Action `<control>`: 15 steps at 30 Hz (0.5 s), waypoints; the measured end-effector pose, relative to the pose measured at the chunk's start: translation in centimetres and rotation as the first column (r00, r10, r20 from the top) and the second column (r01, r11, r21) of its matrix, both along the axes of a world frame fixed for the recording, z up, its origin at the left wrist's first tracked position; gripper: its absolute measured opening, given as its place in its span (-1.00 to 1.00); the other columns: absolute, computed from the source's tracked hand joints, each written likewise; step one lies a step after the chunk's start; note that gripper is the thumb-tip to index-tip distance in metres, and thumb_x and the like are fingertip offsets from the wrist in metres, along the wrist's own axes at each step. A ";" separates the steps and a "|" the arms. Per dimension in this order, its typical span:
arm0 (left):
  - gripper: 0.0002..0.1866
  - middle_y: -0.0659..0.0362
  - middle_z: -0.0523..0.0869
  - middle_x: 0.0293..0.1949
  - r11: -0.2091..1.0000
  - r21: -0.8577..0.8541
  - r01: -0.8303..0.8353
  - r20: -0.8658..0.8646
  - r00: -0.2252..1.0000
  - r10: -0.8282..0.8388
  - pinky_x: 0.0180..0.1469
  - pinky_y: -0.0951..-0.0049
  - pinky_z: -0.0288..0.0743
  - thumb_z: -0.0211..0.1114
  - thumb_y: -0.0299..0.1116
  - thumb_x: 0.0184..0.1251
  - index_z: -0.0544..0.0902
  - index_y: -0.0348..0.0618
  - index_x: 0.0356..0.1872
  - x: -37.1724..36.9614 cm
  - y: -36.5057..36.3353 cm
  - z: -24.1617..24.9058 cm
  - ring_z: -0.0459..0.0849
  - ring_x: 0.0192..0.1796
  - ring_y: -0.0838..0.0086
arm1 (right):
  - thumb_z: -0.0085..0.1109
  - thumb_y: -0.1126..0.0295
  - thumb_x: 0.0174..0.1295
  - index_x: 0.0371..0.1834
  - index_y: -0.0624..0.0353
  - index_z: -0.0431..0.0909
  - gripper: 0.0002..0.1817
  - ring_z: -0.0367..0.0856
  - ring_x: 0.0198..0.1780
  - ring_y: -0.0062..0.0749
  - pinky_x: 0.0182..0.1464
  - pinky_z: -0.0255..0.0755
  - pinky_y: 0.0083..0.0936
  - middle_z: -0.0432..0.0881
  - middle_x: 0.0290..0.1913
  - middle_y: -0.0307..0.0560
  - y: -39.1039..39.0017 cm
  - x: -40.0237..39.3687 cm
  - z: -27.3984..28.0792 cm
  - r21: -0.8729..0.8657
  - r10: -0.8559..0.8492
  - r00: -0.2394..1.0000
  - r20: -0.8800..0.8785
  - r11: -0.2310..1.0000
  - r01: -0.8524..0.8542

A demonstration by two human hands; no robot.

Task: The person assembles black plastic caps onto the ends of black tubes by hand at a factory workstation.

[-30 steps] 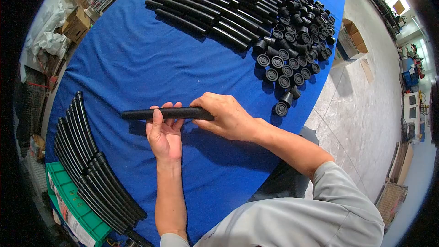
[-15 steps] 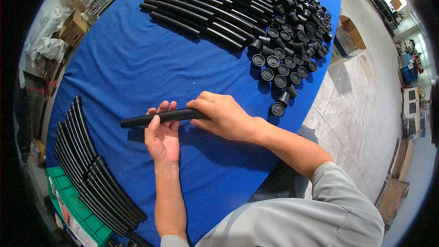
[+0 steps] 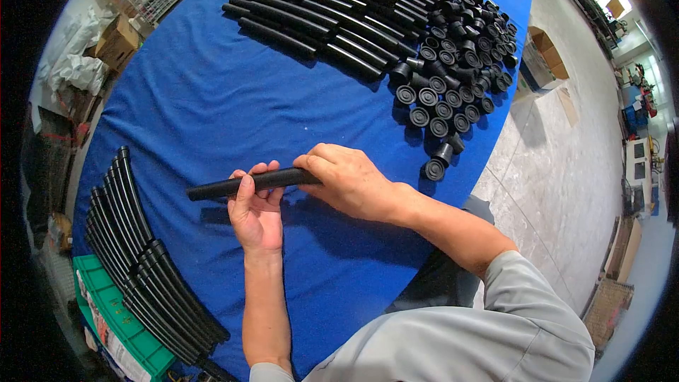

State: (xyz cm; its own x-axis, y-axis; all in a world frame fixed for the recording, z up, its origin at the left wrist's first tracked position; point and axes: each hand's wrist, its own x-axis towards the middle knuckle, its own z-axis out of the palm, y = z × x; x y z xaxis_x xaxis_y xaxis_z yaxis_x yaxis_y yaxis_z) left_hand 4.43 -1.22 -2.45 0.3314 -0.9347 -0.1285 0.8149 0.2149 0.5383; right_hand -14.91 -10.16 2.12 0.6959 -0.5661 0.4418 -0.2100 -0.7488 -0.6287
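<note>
A black tube with a matte, foam-like sleeve [image 3: 214, 189] is held nearly level above the blue cloth, its left end sticking out free. My left hand [image 3: 257, 212] is closed around its middle, palm up, with the thumb on the near side. On the tube's right end my right hand [image 3: 348, 182] is wrapped from above, and that end is hidden in the fingers. To the right lies a heap of black round rubber end caps [image 3: 438, 126]. Whether a cap sits inside my right hand cannot be seen.
Many similar black tubes [image 3: 283, 14] lie in rows at the table's far side. Another stack of tubes [image 3: 152, 269] lies at the left, beside a green crate [image 3: 127, 322]. Blue cloth [image 3: 177, 106] covers the table. An open cardboard box [image 3: 543, 60] stands on the floor at right.
Both hands keep hold of the tube, which stays in nearly the same place. My left thumb and fingers have shifted slightly right along it. The whole view has moved a little.
</note>
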 end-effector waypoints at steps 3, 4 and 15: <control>-0.88 -0.11 0.78 0.03 0.998 0.055 -0.042 -0.029 0.999 0.044 0.13 -0.03 0.78 0.25 -0.44 0.54 0.62 -0.11 0.01 -0.2 -0.1 0.3 0.76 0.17 0.00 | 0.41 0.39 0.17 0.01 0.26 0.52 -0.62 0.62 -0.16 0.05 -0.13 0.56 -0.12 0.56 -0.21 0.03 -0.1 0.0 0.2 -0.017 0.007 1.000 0.012 1.000 -0.007; -0.88 -0.11 0.78 0.03 0.996 0.074 -0.043 -0.028 0.999 0.045 0.13 -0.04 0.79 0.26 -0.43 0.54 0.62 -0.11 0.01 -0.4 -0.3 0.6 0.76 0.16 0.00 | 0.41 0.39 0.17 0.01 0.26 0.53 -0.62 0.61 -0.17 0.05 -0.13 0.57 -0.13 0.56 -0.21 0.02 -0.1 0.0 0.2 -0.027 0.010 1.000 0.018 1.000 -0.009; -0.84 -0.08 0.77 0.06 0.998 -0.013 0.068 0.021 0.997 -0.068 0.17 -0.03 0.75 0.23 -0.36 0.58 0.65 -0.14 0.05 0.0 -0.2 0.2 0.73 0.20 0.00 | 0.40 0.32 0.25 0.02 0.26 0.59 -0.64 0.66 -0.17 0.07 -0.14 0.56 -0.11 0.63 -0.23 0.11 0.0 -0.4 0.9 0.270 0.040 0.998 0.042 0.961 -0.050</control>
State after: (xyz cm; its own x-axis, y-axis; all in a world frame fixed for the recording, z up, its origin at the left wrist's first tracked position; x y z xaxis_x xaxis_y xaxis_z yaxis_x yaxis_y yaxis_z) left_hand 4.39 -1.38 -2.21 0.2693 -0.9568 -0.1096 0.8169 0.1666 0.5522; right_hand -15.34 -10.18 2.98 0.7099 -0.6367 0.3011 -0.1536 -0.5572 -0.8160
